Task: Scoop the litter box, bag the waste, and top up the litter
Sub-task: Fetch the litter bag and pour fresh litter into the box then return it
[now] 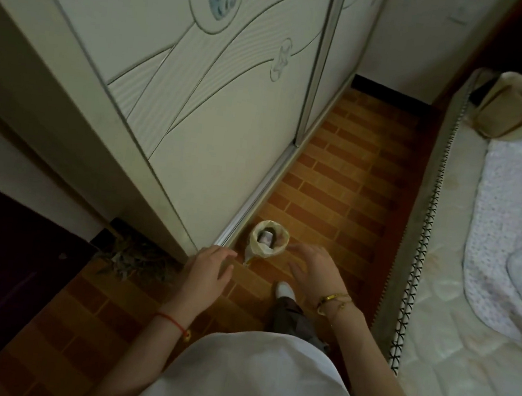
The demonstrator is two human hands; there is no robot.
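Below, round plastic-lined bin (258, 247) on brick-patterned floor (335, 190).

The floor (335, 187) is laid in an orange-and-brown brick pattern, the wardrobe door (228, 129) is cream with curving grey lines and a blue motif, the bin liner (259, 248) is pale yellow, the cream mattress (448, 365) has black cross-stitching along its edge, and the quilt (503, 225) is white with tiny pink flecks.

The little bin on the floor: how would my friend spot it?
Find the big white wardrobe. At its bottom corner, on the brick-patterned floor, stands the bin. It is the only small round thing there, lined with a pale plastic bag.
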